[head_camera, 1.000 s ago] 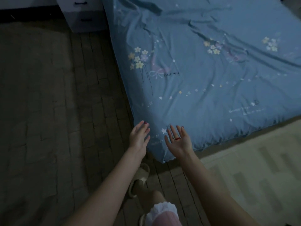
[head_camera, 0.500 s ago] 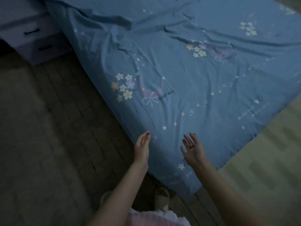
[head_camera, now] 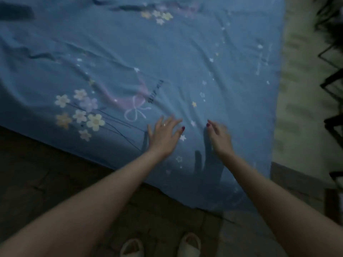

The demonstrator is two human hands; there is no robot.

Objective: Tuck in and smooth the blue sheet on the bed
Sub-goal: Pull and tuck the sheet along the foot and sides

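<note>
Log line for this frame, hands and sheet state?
left hand: open, flat on blue sheet | right hand: open, over sheet | wrinkles remain

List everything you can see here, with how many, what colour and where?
sheet: one, blue with flower, bow and star prints, spread over the bed, wrinkled at upper left
floor: dark brick pattern, lower left
rug: one, pale, right of the bed
dark frame: black, far right edge; too dim to identify
slippers: two, light, bottom centre, on the feet
left hand: one, open, fingers spread over the sheet, ring on a finger
right hand: one, open, blurred, over the sheet near the corner
</note>
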